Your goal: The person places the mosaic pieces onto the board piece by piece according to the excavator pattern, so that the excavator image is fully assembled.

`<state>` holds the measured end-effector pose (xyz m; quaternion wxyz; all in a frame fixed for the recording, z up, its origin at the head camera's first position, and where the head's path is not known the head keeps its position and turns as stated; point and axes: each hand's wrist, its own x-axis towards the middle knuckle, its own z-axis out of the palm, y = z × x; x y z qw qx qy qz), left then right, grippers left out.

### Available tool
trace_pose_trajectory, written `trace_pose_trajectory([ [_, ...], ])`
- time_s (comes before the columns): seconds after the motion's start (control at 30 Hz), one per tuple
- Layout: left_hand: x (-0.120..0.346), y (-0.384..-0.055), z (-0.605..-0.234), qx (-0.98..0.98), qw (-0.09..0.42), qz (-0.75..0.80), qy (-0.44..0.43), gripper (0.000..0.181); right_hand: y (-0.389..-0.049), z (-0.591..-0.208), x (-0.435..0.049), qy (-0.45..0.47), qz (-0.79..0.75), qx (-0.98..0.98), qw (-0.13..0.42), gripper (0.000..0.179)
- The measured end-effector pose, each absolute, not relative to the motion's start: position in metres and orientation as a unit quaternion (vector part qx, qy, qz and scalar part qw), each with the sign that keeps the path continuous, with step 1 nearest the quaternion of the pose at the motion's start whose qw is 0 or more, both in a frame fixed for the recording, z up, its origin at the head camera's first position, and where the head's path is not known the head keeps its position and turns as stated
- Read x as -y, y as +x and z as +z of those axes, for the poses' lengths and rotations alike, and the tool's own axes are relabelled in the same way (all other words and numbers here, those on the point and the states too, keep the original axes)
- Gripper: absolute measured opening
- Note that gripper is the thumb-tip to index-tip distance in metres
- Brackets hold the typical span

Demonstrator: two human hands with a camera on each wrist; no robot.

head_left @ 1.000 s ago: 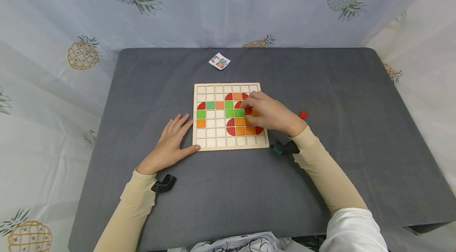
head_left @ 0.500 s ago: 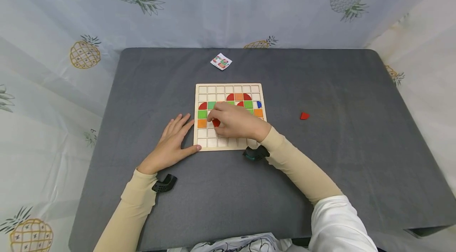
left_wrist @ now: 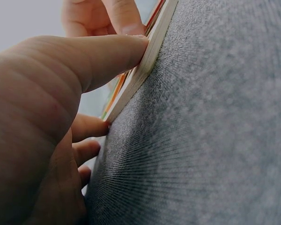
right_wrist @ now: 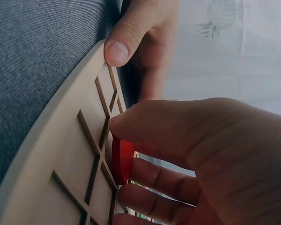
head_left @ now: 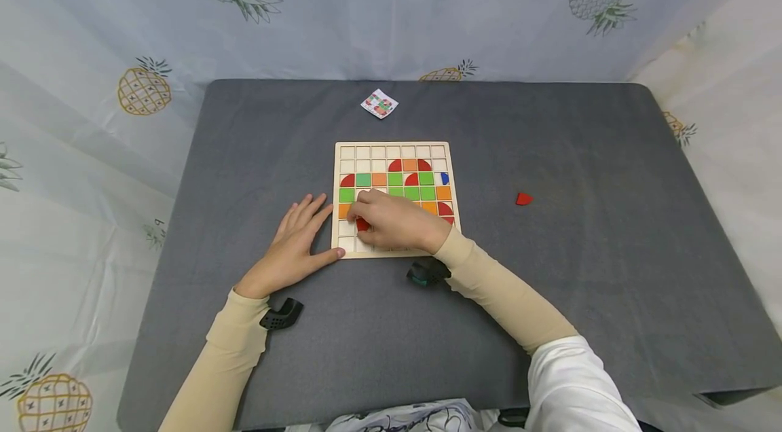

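A wooden grid board [head_left: 363, 152] lies on the grey table, with red quarter-round, green and orange pieces in some of its squares. My left hand [head_left: 290, 247] rests at the board's left side with fingers spread. In the left wrist view, its thumb [left_wrist: 126, 49] presses on the rim. Over the lower left squares, my right hand [head_left: 400, 220] pinches a red piece [right_wrist: 124, 160] between thumb and fingers, right at the grid. The right hand hides part of the lower rows. A blue half-round shape [head_left: 444, 178] shows near the board's right edge.
On the table [head_left: 611, 248], one loose red piece [head_left: 523, 199] lies to the right of the board. Behind the board is a small card [head_left: 379, 104] printed with a colored grid pattern. A pineapple-print curtain [head_left: 489, 11] hangs along the back and sides.
My right hand has moved left from the board's right side to its lower left squares, with a red piece now showing in its fingers. The left hand has stayed in place.
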<state>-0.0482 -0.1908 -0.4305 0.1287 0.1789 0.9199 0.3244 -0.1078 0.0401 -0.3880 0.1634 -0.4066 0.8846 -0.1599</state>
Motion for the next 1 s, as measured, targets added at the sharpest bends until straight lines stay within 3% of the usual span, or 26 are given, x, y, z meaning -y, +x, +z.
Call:
trace_pose_trajectory([
  [1.0,0.1911,-0.0490,-0.4321,-0.919,0.130,0.326,0.178,0.090,-0.1081,-0.3943,-0.0429,-0.436,-0.173,-0.874,0.124,0.023],
])
